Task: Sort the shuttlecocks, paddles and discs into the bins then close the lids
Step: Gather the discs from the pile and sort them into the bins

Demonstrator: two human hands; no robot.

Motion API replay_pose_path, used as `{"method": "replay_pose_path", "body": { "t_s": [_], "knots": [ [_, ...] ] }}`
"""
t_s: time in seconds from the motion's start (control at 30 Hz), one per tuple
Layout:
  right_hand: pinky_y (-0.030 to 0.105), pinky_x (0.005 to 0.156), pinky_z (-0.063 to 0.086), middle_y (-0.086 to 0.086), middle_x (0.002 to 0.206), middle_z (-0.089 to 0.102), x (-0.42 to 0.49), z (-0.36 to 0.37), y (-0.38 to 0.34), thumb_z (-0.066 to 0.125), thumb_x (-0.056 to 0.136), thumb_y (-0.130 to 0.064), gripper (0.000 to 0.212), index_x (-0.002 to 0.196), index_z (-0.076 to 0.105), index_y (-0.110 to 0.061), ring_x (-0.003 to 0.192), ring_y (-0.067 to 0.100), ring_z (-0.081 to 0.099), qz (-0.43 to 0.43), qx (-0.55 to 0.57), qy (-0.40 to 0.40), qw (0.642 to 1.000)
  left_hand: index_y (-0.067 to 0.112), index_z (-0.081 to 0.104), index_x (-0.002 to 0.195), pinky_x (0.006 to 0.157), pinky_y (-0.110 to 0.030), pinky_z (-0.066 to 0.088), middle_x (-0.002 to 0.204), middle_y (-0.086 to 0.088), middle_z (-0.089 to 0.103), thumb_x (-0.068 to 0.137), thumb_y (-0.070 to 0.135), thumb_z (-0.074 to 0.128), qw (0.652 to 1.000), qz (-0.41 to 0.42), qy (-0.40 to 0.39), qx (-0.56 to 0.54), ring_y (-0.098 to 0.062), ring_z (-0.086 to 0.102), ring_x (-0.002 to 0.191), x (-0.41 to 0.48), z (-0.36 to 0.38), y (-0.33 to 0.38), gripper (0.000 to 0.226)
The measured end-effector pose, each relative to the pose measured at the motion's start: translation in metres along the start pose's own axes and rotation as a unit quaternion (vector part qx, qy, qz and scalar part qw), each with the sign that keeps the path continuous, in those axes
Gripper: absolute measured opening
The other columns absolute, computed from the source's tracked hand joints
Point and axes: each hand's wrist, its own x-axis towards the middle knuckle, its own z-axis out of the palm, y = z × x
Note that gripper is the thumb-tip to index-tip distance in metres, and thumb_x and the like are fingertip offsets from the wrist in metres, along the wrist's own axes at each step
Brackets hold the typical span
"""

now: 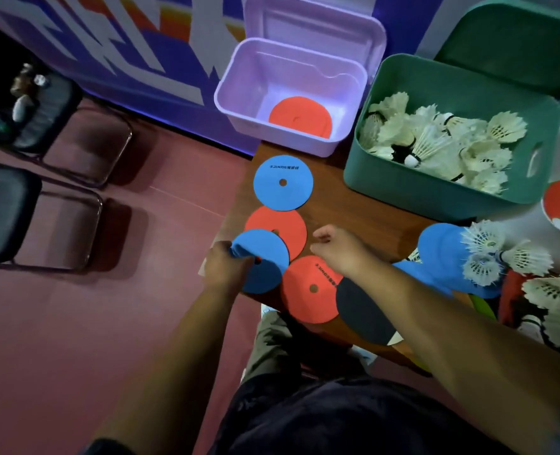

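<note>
Now | left hand pinches blue disc (near edge) | right hand beside

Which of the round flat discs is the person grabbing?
The near blue disc at the table's left edge, pinched by the left hand. It overlaps a red disc; the far blue disc by the purple bin lies untouched.
</note>
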Motion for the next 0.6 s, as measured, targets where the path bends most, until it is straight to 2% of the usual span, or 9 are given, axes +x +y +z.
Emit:
{"method": "replay_pose_path", "body": {
  "t_s": [0.03, 0.1, 0.17, 0.23, 0.3, 0.37, 0.47, 0.5, 0.6],
  "knots": [
    [0.032, 0.085, 0.052, -0.006, 0.110, 0.065, 0.004, 0.004, -0.005, 0.067, 0.098, -0.022, 0.035, 0.133, 0.064, -0.019, 0.095, 0.011, 0.061, 0.001, 0.003, 0.006, 1.000, 0.013, 0.051, 0.077, 0.047, -0.035, 0.039, 0.070, -0.010, 0.052, 0.048, 0.047, 0.073, 1.000, 0.003, 0.002, 0.006, -0.030, 0.052, 0.059, 0.008, 0.001, -0.005, 0.050],
    [0.029, 0.076, 0.053, -0.006, 0.102, 0.064, 0.010, 0.010, -0.015, 0.066, 0.098, -0.020, 0.042, 0.139, 0.059, -0.019, 0.084, 0.012, 0.061, 0.007, 0.011, 0.019, 1.000, 0.011, 0.054, 0.079, 0.047, -0.033, 0.040, 0.074, -0.010, 0.050, 0.041, 0.055, 0.071, 1.000, 0.003, -0.006, 0.006, -0.030, 0.054, 0.060, 0.026, 0.003, -0.018, 0.061],
    [0.025, 0.063, 0.048, -0.009, 0.093, 0.062, 0.016, 0.017, -0.022, 0.066, 0.097, -0.019, 0.047, 0.143, 0.056, -0.019, 0.075, 0.011, 0.060, 0.014, 0.015, 0.032, 0.999, 0.013, 0.063, 0.087, 0.055, -0.035, 0.055, 0.084, -0.005, 0.062, 0.043, 0.056, 0.076, 1.000, 0.007, -0.024, 0.009, -0.026, 0.065, 0.069, 0.037, 0.001, -0.025, 0.063],
    [0.027, 0.073, 0.049, -0.004, 0.110, 0.066, 0.022, 0.024, -0.029, 0.066, 0.096, -0.016, 0.050, 0.145, 0.054, -0.014, 0.092, 0.014, 0.064, 0.021, 0.030, 0.038, 0.999, 0.021, 0.064, 0.084, 0.064, -0.049, 0.064, 0.094, -0.012, 0.072, 0.053, 0.044, 0.084, 0.998, 0.000, -0.055, 0.004, -0.029, 0.073, 0.080, 0.048, 0.000, -0.033, 0.044],
    [0.033, 0.090, 0.051, 0.005, 0.131, 0.067, 0.029, 0.031, -0.031, 0.066, 0.095, -0.014, 0.051, 0.144, 0.054, -0.010, 0.110, 0.021, 0.066, 0.047, 0.069, 0.044, 0.996, 0.021, 0.067, 0.087, 0.060, -0.050, 0.065, 0.094, -0.012, 0.074, 0.054, 0.039, 0.084, 0.997, 0.002, -0.082, 0.003, -0.027, 0.074, 0.080, 0.063, 0.001, -0.044, 0.041],
    [0.032, 0.091, 0.051, 0.007, 0.135, 0.066, 0.035, 0.037, -0.031, 0.067, 0.094, -0.014, 0.051, 0.143, 0.054, -0.010, 0.108, 0.021, 0.066, 0.072, 0.092, 0.055, 0.992, 0.019, 0.071, 0.090, 0.058, -0.047, 0.064, 0.091, -0.010, 0.074, 0.050, 0.040, 0.078, 0.995, 0.022, -0.096, 0.035, -0.025, 0.073, 0.077, 0.059, -0.005, -0.037, 0.046],
    [0.027, 0.092, 0.046, 0.006, 0.142, 0.062, 0.045, 0.043, -0.031, 0.069, 0.094, -0.016, 0.062, 0.152, 0.048, -0.008, 0.115, 0.020, 0.062, 0.097, 0.107, 0.075, 0.987, 0.025, 0.066, 0.069, 0.060, -0.043, 0.062, 0.075, -0.003, 0.068, 0.050, 0.033, 0.072, 0.990, 0.054, -0.107, 0.079, -0.029, 0.071, 0.075, 0.049, -0.010, -0.025, 0.021],
    [0.027, 0.090, 0.045, 0.006, 0.142, 0.062, 0.046, 0.043, -0.034, 0.069, 0.094, -0.017, 0.064, 0.154, 0.047, -0.009, 0.111, 0.019, 0.061, 0.101, 0.111, 0.077, 0.986, 0.028, 0.062, 0.063, 0.060, -0.042, 0.062, 0.072, -0.001, 0.066, 0.050, 0.033, 0.070, 0.990, 0.055, -0.107, 0.077, -0.031, 0.071, 0.075, 0.053, -0.007, -0.026, 0.015],
    [0.029, 0.088, 0.045, 0.011, 0.141, 0.062, 0.048, 0.044, -0.040, 0.068, 0.096, -0.021, 0.061, 0.154, 0.050, -0.009, 0.103, 0.020, 0.059, 0.117, 0.104, 0.075, 0.985, 0.033, 0.057, 0.064, 0.060, -0.049, 0.062, 0.083, 0.004, 0.071, 0.058, 0.032, 0.071, 0.990, 0.070, -0.116, 0.036, -0.031, 0.071, 0.079, 0.058, -0.001, -0.032, 0.015]
  ]
}}
